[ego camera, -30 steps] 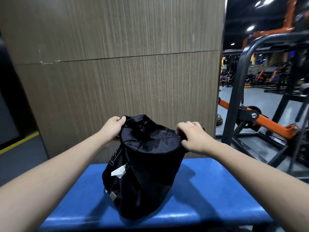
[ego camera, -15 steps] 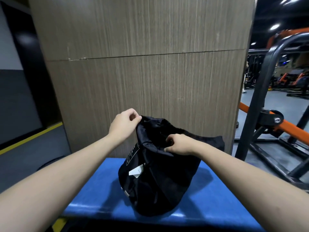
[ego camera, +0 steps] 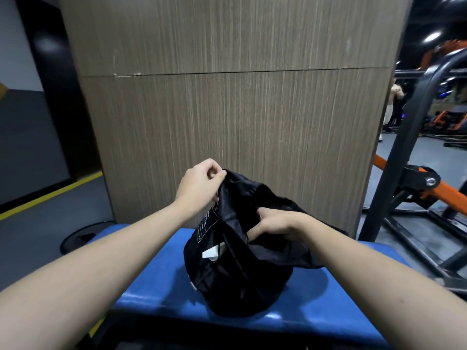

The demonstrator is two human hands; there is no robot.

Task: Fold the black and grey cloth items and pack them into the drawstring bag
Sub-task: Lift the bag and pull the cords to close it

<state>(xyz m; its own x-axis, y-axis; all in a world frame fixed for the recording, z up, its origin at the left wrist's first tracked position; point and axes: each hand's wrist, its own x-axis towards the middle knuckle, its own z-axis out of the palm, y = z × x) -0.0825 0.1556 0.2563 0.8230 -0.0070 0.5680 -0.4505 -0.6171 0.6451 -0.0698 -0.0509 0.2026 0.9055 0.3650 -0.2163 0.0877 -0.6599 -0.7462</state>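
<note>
A black drawstring bag [ego camera: 237, 279] stands on the blue padded bench [ego camera: 156, 281], bulging, with a white tag on its left side. My left hand [ego camera: 199, 185] pinches the left edge of the bag's mouth and lifts it. My right hand [ego camera: 273, 221] sits at the middle of the opening, fingers curled down into the black fabric. Dark cloth [ego camera: 310, 251] spills from the mouth toward the right under my right forearm. Whatever lies inside the bag is hidden.
A wood-grain pillar [ego camera: 235, 117] rises just behind the bench. A black and orange gym machine frame [ego camera: 409, 188] stands to the right. A dark round weight plate [ego camera: 83, 236] lies on the floor at left, near a yellow floor stripe [ego camera: 50, 195].
My right hand left the bag's right rim and moved to the centre of the opening, gripping fabric there. My left hand stayed on the left rim. The camera view shifted left.
</note>
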